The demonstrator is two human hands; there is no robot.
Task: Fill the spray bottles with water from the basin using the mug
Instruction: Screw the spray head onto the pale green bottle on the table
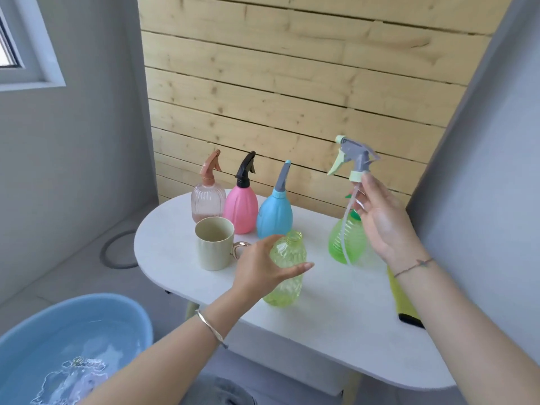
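Note:
A yellow-green ribbed bottle stands uncapped on the white table; my left hand grips its side. My right hand holds its grey and pale-green spray head up in the air by the collar, the clear dip tube hanging down. A cream mug with a gold handle stands left of the bottle. The blue basin with water sits at the lower left, below the table.
Along the back stand a clear pink bottle, a pink bottle with a black head and a blue bottle. A green bottle stands behind the hanging tube. A yellow cloth lies at the right edge.

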